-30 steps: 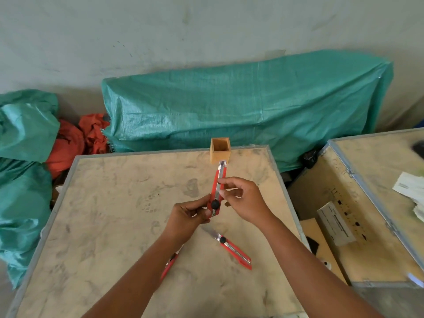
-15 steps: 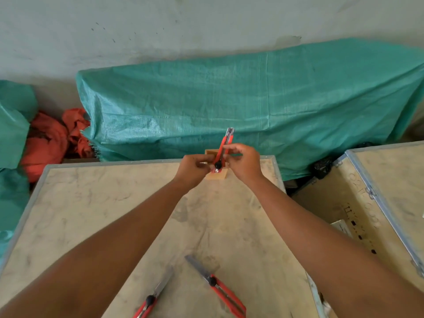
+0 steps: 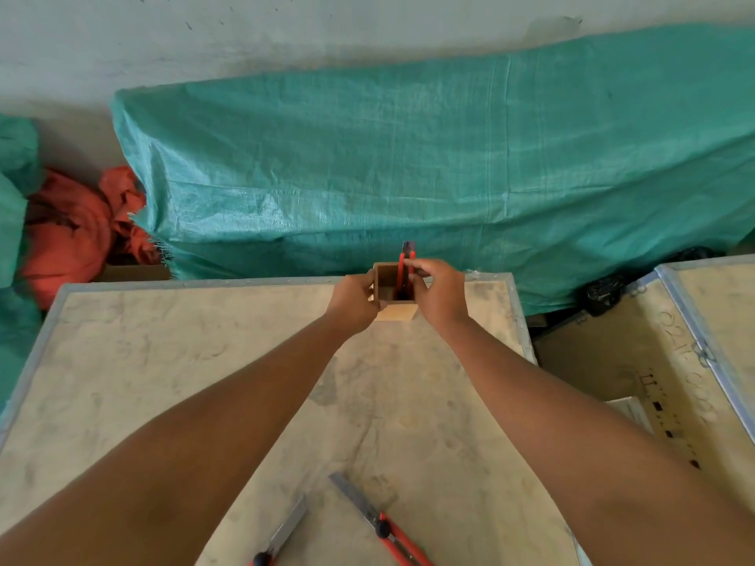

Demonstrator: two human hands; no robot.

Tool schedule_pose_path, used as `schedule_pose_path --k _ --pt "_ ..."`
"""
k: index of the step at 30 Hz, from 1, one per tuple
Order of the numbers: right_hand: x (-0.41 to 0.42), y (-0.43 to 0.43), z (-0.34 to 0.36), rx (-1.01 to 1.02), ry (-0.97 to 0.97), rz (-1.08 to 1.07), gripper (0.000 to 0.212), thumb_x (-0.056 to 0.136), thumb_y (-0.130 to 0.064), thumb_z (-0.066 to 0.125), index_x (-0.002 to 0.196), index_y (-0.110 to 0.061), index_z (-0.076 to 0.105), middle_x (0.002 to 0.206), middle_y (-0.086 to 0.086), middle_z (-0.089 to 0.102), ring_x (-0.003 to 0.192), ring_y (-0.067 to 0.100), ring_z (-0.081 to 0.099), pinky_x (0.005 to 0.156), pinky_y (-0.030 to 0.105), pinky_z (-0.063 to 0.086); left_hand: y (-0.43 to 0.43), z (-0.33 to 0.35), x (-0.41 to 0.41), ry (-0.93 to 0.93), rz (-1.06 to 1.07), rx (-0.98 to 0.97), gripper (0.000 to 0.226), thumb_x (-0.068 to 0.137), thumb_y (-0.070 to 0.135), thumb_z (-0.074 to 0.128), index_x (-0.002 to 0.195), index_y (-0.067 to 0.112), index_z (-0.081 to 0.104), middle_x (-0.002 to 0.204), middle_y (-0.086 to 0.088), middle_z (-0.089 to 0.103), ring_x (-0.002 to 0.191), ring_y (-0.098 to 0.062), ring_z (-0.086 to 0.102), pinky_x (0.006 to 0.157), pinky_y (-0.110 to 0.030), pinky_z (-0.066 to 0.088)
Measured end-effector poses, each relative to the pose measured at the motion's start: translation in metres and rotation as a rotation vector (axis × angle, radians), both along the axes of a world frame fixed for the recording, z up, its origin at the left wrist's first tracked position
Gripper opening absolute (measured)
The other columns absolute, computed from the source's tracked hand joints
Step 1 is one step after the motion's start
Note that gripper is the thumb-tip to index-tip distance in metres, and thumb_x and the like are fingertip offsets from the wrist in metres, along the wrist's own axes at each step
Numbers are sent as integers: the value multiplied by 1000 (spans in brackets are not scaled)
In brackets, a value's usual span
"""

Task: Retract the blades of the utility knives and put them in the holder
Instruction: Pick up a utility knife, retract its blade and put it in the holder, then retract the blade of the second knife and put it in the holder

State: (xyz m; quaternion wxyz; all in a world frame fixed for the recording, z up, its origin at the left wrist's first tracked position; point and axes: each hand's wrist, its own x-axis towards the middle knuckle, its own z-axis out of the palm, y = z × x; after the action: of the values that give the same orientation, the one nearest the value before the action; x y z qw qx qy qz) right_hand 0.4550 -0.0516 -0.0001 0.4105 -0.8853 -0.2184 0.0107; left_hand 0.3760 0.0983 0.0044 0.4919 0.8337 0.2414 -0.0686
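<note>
A small wooden box holder (image 3: 395, 313) stands at the far edge of the plywood table (image 3: 163, 361). A red utility knife (image 3: 406, 263) stands upright inside it, its top sticking out. My right hand (image 3: 438, 292) pinches that knife near the holder's rim. My left hand (image 3: 354, 298) grips the holder's left side. Two more red utility knives lie near the front edge with blades extended: one (image 3: 378, 522) on the right, one (image 3: 282, 537) on the left.
A green tarp (image 3: 449, 157) covers a bulk behind the table, against the wall. Orange cloth (image 3: 77, 226) lies at the left. A second crate with metal edging (image 3: 694, 353) stands to the right, across a gap.
Both hands carried the knife from mid-table to the holder. The knife went down into the box, and my left hand shifted from the knife to the holder's side.
</note>
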Motion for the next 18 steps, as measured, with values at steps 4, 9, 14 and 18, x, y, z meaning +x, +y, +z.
schedule_pose_path --k 4,9,14,18 --pt "-5 -1 -3 28 1 -33 33 85 4 71 115 -10 76 108 10 77 97 22 72 94 33 57 -5 2 -5 -16 32 -101 52 82 -4 69 129 16 62 118 -8 72 110 -25 67 93 -32 53" --pt "-35 -10 -1 71 -13 -111 34 85 1 73 117 -10 74 116 11 74 109 26 68 99 38 54 -10 14 -30 -27 87 -112 60 82 12 75 138 16 54 136 -2 61 118 -26 62 97 -34 50" --pt "-123 -20 -4 109 151 -103 31 88 -5 73 118 -13 72 117 6 72 97 19 68 84 29 57 -4 13 -107 57 127 -135 52 85 20 74 134 23 57 141 0 58 120 -22 62 94 -34 53" --pt "-199 -18 -8 88 389 -15 30 91 -10 70 120 -17 71 120 -1 72 94 9 68 81 2 48 3 12 -185 64 178 -163 51 83 23 76 131 19 61 136 2 62 105 -15 68 88 -29 54"
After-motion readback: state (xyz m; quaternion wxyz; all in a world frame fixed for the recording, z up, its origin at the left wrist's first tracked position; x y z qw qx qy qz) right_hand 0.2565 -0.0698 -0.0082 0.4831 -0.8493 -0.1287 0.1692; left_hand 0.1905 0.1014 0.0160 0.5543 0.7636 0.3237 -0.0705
